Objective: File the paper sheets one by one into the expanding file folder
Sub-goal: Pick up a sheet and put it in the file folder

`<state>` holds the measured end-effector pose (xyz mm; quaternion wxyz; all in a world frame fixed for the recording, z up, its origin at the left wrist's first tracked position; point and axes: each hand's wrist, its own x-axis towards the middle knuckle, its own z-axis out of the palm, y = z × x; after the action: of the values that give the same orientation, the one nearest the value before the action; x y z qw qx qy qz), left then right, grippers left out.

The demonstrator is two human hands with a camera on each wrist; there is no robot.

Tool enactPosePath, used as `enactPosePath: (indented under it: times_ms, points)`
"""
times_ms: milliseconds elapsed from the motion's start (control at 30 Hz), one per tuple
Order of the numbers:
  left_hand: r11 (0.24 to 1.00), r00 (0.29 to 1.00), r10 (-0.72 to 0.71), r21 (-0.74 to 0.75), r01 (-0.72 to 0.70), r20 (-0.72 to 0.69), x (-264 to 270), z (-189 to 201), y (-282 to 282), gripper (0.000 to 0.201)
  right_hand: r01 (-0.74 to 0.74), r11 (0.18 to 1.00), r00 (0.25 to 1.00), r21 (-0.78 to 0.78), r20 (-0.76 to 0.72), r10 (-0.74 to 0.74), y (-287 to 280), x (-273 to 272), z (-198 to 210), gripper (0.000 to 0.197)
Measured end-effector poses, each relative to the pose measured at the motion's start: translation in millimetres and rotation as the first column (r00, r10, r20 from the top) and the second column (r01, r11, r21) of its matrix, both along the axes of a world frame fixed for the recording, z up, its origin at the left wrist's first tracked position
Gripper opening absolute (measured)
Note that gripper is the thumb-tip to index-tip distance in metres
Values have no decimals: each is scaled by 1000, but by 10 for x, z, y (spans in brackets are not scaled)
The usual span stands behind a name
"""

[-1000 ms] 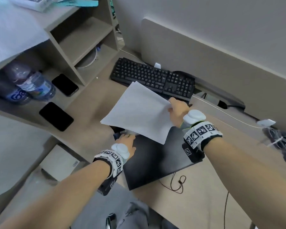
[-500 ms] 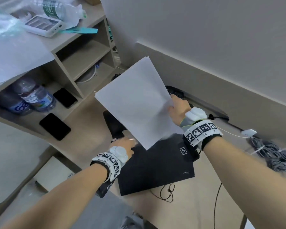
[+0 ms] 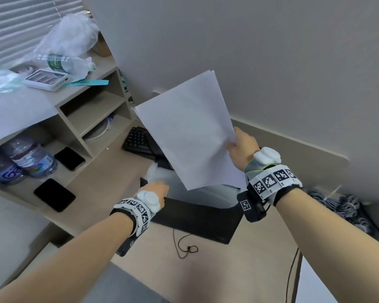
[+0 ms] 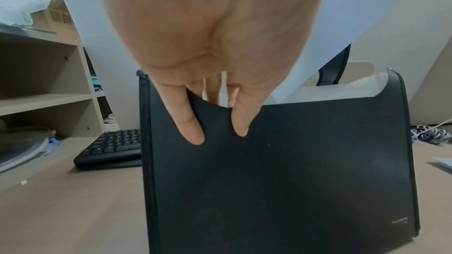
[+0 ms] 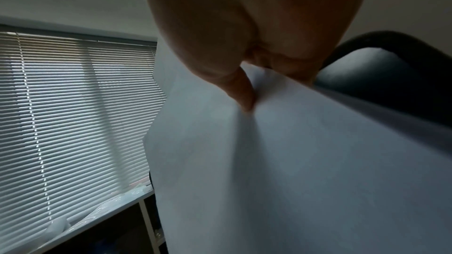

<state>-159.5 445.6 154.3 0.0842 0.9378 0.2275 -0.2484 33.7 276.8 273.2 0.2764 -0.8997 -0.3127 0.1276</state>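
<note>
A black expanding file folder (image 3: 197,217) stands upright on the desk, its pale dividers showing at the top (image 4: 354,86). My left hand (image 3: 155,191) grips the front cover's top edge. In the left wrist view its thumb (image 4: 190,130) and one finger lie outside the cover, and the other fingers reach inside among the dividers. My right hand (image 3: 241,147) pinches the right edge of white paper (image 3: 190,132) and holds it raised and tilted above the folder's open top. The right wrist view shows the thumb (image 5: 242,94) pressed on the paper (image 5: 293,171).
A black keyboard (image 3: 138,138) lies behind the folder. A shelf unit (image 3: 92,110) at the left holds water bottles (image 3: 31,160). Two dark phones (image 3: 69,158) (image 3: 54,194) lie near it. Cables (image 3: 346,206) are bundled at the right, and a thin cord (image 3: 184,248) lies on the desk.
My right hand has lifted the paper from low over the folder to a raised, steeper tilt. The folder has gone from lying flat to standing, with my left hand still at its top.
</note>
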Motion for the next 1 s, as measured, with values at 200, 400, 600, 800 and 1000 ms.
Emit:
enactPosePath:
  times_ms: [200, 400, 600, 800, 1000]
  points:
    - [1000, 1000, -16, 9, 16, 16, 36, -6, -43, 12, -129, 989, 990, -77, 53, 133, -174, -166, -21, 10]
    - [999, 995, 22, -29, -20, 95, -17, -69, -58, 9, -269, 895, 931, -357, 139, 336, -189, -278, -75, 21]
    - [994, 988, 96, -60, -90, 118, -90, -101, -90, 16, -303, 797, 885, -523, 156, 439, -190, -324, -70, 27]
    - [991, 980, 126, -71, -117, 155, -159, -154, -104, 21, -311, 738, 869, -599, 135, 475, -151, -389, -57, 29]
    - [989, 973, 138, -75, -126, 186, -239, -180, -133, 19, -313, 702, 855, -640, 131, 501, -76, -549, -141, 44]
